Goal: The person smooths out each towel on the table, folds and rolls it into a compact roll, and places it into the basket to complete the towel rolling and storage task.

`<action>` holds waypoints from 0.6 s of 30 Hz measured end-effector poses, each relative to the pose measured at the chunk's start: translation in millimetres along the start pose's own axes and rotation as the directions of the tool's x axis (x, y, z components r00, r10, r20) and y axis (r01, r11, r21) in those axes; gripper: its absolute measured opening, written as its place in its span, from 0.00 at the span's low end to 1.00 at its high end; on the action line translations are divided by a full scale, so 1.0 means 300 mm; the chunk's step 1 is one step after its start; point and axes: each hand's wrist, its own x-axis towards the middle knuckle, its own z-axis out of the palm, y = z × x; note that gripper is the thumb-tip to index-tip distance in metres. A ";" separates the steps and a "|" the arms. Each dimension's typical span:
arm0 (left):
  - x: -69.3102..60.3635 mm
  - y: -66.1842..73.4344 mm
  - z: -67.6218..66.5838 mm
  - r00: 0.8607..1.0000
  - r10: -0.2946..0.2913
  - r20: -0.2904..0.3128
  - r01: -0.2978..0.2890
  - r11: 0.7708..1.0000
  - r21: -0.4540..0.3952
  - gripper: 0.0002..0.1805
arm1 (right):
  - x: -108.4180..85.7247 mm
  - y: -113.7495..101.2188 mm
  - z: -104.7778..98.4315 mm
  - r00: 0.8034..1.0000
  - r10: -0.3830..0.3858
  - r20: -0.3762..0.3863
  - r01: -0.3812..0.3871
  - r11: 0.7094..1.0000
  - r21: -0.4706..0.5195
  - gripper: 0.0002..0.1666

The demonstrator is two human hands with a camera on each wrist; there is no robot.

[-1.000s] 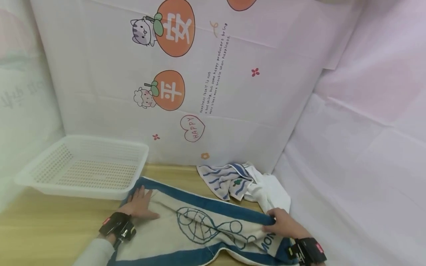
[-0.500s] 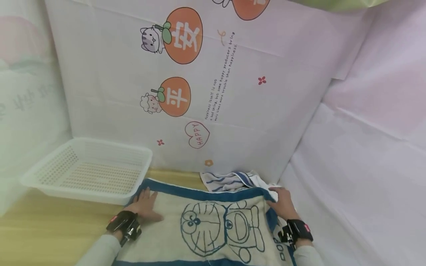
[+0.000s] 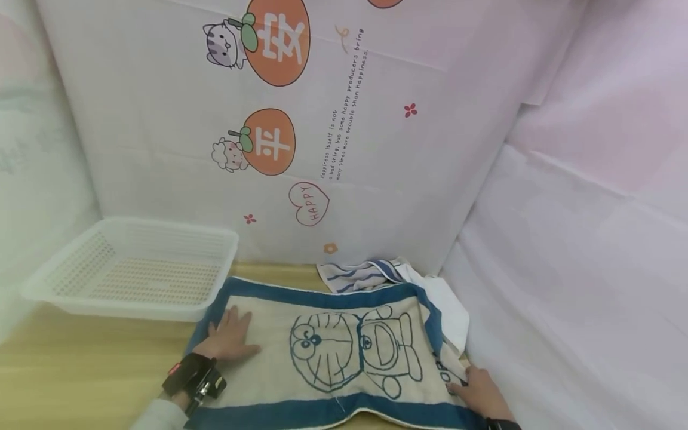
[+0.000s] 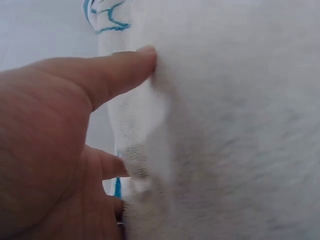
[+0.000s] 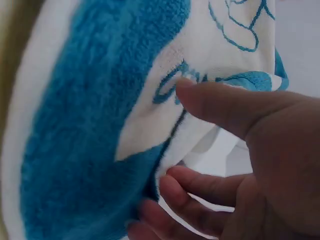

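Observation:
A cream towel [image 3: 269, 370] with blue borders and a line-drawn cartoon figure lies spread on the table. On its left part rests my left hand [image 3: 228, 339], fingers spread flat. The left wrist view shows that hand [image 4: 55, 115] with its thumb against the cream cloth [image 4: 240, 125]. At the towel's right end, my right hand [image 3: 485, 394] holds the edge near some lettering. From the right wrist, the thumb of this hand [image 5: 270, 145] lies over the cloth and its fingers curl at the edge, beside the blue border [image 5: 80, 130].
A white perforated basket [image 3: 153, 310] stands at the back left, close to the towel's corner. Behind the towel, a striped cloth [image 3: 352, 276] and a white cloth [image 3: 454, 310] lie crumpled against printed wall sheets [image 3: 376, 221].
My right hand has left the towel's far right corner and come down to its right end near the lettering. The printed figure lies flatter than at first. My left hand stays on the left part.

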 end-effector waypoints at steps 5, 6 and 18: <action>-0.012 -0.035 0.015 0.999 0.021 -0.024 -0.021 1.000 -0.016 0.54 | -0.014 0.019 0.006 0.995 -0.059 -0.079 0.055 0.997 -0.053 0.24; -0.012 -0.042 0.018 0.999 0.025 -0.028 -0.025 1.000 -0.012 0.54 | -0.018 0.023 0.003 0.995 -0.061 -0.076 0.059 0.998 -0.033 0.20; -0.023 -0.044 -0.001 1.000 0.022 0.020 -0.022 1.000 0.010 0.51 | -0.117 0.129 -0.091 0.997 0.055 0.045 -0.062 0.985 0.164 0.37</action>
